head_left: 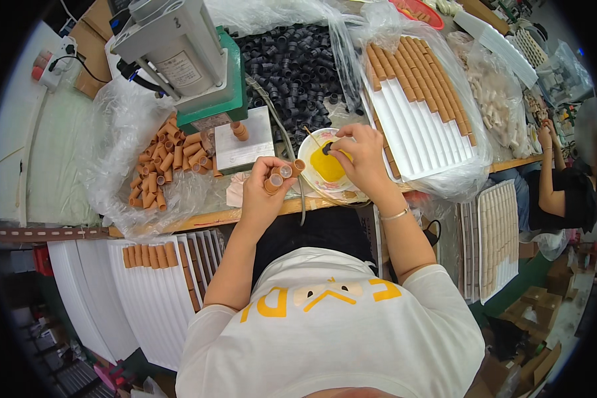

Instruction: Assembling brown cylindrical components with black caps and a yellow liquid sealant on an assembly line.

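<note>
My left hand (260, 196) is wrapped round a small bunch of short brown tubes (273, 180), their open ends facing up. Over a patterned dish (306, 154) of yellow liquid (324, 166), my right hand (365, 158) pinches a small black plastic fitting (327, 148) between thumb and fingertips. Whether the fitting touches the liquid is hard to make out. A thin stick (310, 134) leans in the dish. Left of the dish, a brown piece (239, 131) stands on the metal plate (251, 147) of a green and grey press (209, 106).
Loose brown tubes (158, 166) lie heaped at left on plastic film, and black fittings (288, 66) are piled at the back. A white ribbed tray (411, 136) at right holds rows of brown tubes. Another tray (149, 298) sits below the table edge. A person (557, 192) works at far right.
</note>
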Demonstrator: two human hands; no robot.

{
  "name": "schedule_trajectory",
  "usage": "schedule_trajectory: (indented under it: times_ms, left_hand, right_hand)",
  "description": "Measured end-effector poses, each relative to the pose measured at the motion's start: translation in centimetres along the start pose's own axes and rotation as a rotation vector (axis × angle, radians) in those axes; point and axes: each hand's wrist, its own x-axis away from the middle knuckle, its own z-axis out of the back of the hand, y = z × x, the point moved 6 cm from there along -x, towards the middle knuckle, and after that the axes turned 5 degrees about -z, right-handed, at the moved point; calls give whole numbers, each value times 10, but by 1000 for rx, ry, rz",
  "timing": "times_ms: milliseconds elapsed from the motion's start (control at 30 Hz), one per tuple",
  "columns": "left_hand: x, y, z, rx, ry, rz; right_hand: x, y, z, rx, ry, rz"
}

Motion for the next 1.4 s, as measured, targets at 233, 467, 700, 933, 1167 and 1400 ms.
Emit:
schedule_trajectory:
  times_ms: [233,467,700,933,1167,1400]
  left_hand:
    - [-13,17,-34,-205,-150,-62]
    - [-15,17,-49,-121,-163,-22]
    - [-20,7,-31,-71,-95,37]
    - [-27,21,-6,-290,-53,-71]
    - [-19,46,15,-610,-112,-288]
    - [-2,28,56,-466,-100,-141]
  right_hand:
    - [6,-21,30,-262,-51,35]
    - [13,90,78,-229,294,-333]
    - [33,255,126,669,225,-973]
    - [17,159,112,46,295,-585]
    - [-14,-34,-3,-219,-271,-127]
    - [-24,-65,-24,-312,-333,49]
